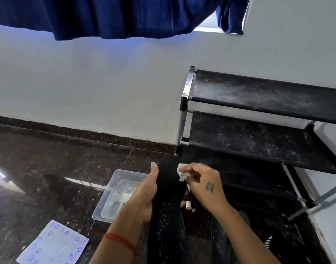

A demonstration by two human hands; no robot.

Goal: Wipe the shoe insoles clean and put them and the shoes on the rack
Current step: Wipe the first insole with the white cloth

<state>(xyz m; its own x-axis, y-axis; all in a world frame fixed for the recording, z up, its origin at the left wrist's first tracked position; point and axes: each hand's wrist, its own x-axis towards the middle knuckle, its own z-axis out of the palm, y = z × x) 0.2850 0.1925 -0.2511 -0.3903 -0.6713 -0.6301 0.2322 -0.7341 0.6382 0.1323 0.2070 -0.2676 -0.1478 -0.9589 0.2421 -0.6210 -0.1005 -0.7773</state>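
Observation:
My left hand (144,195) grips a long black insole (168,187) from its left side, thumb up along the edge, toe end pointing away from me. My right hand (205,183) pinches a small white wipe (183,172) and presses it on the insole's right side near the toe. The insole's lower part is speckled with white dust. A second dusty black insole (218,242) lies on the floor below my right wrist. A black shoe (277,244) lies at the bottom right, partly cut off. The black shoe rack (258,134) stands right of my hands.
A clear plastic container (115,195) holding small items sits on the dark stone floor left of my hands. A patterned sheet (54,244) lies at the bottom left. A small white cap (188,204) and a metal bead lie beneath my hands. Blue curtain hangs above.

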